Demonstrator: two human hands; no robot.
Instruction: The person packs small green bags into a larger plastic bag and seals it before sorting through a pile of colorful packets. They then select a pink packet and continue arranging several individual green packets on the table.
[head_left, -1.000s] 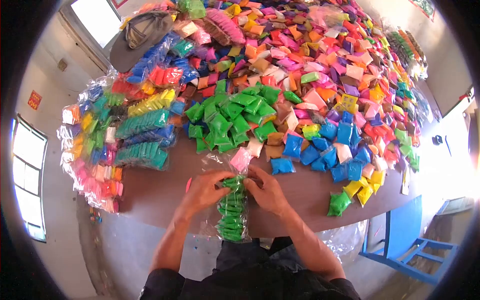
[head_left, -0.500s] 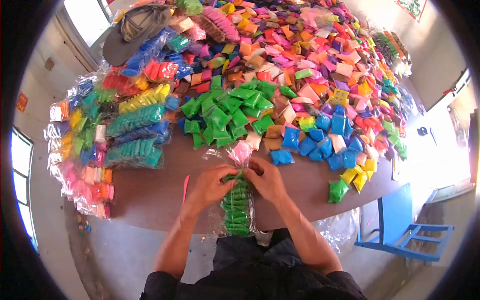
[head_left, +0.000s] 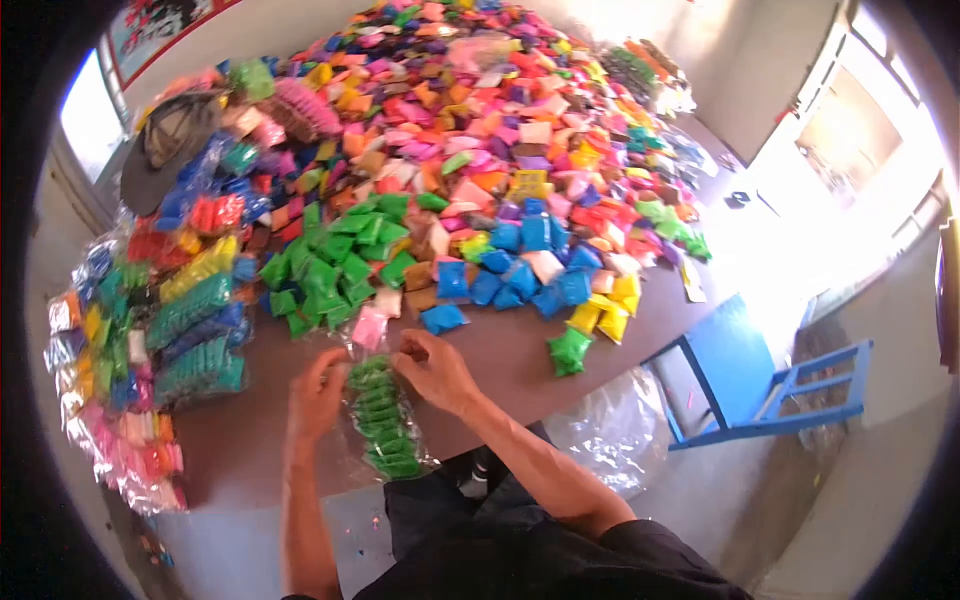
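A clear plastic bag point(head_left: 382, 425) filled with a stack of green packets lies at the table's near edge, its top end away from me. My left hand point(head_left: 318, 392), slightly blurred, has its fingers closed at the left side of the bag's top. On the other side, my right hand point(head_left: 436, 374) pinches the upper right edge of the same bag. A pink packet point(head_left: 370, 328) lies just beyond the bag's top. Past it is a heap of loose green packets point(head_left: 330, 265).
A large heap of multicoloured packets point(head_left: 480, 120) covers the back. Filled bags point(head_left: 200, 310) are stacked at left, near a cap point(head_left: 170, 145). Blue packets point(head_left: 520, 275) and yellow packets point(head_left: 610, 305) lie at right. A blue chair point(head_left: 735, 355) and clear plastic point(head_left: 615, 430) are beyond the right edge.
The view has swung to the right, so the table's contents appear further left. My hands have moved apart from the bag's middle top to its two sides, uncovering the upper green packets.
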